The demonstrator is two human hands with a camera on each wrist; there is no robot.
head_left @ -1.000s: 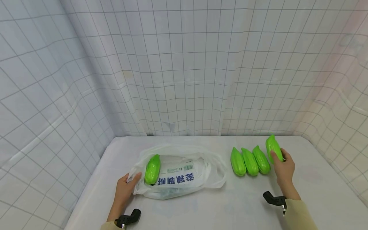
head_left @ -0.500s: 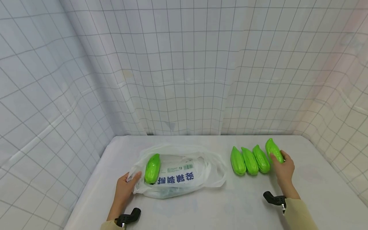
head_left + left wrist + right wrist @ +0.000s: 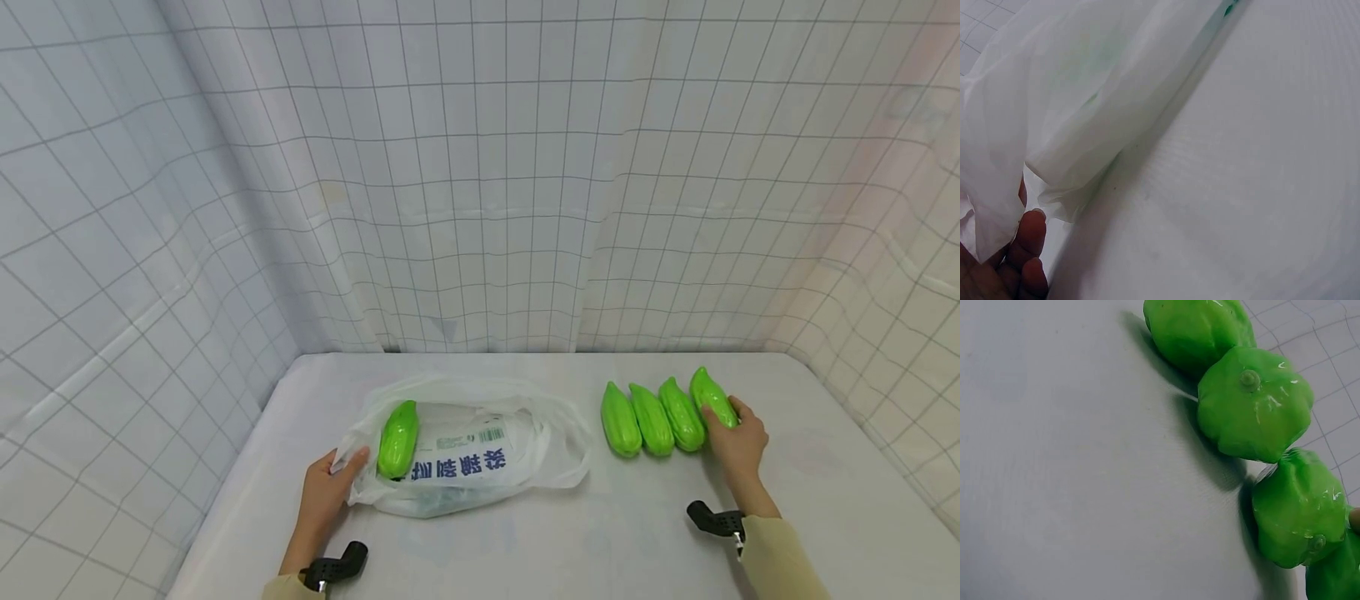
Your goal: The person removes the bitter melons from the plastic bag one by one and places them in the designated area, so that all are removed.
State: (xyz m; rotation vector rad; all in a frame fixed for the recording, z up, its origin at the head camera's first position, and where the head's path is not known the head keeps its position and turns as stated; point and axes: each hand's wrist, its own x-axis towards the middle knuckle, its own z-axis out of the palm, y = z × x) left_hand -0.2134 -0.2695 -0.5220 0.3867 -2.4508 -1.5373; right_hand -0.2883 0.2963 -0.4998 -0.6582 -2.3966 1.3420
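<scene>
We note four glossy green ridged plastic gourds lying side by side in a row on the right of the white table [image 3: 525, 533], each touching its neighbour, long axes pointing away from us; the wrist view shows their stem ends lined up, which we judge a deliberate tidy row rather than a scatter. The right hand [image 3: 738, 446] rests at the near right end of that row, fingers curled round the rightmost green gourd [image 3: 711, 397] with the thumb on its outer side, so that the gourd sits on the table against the third gourd [image 3: 681, 413]; the grip reads as one that steadies it in line. The forearm comes in low from the near edge, wrist nearly straight, palm facing left and down. A fifth green gourd [image 3: 398, 438] lies on the thin white plastic carrier bag with blue printed characters [image 3: 480, 454], at the bag's left end, well apart from the row; whether it sits inside the mouth or on top of the film we cannot tell. The left hand [image 3: 324, 492] pinches the bag's left edge between thumb and fingers, thumb on top, apparently to keep the limp film from sliding; the left wrist view shows fingertips [image 3: 1030, 234] under the folded film. That forearm also lies low, angled up and right.
</scene>
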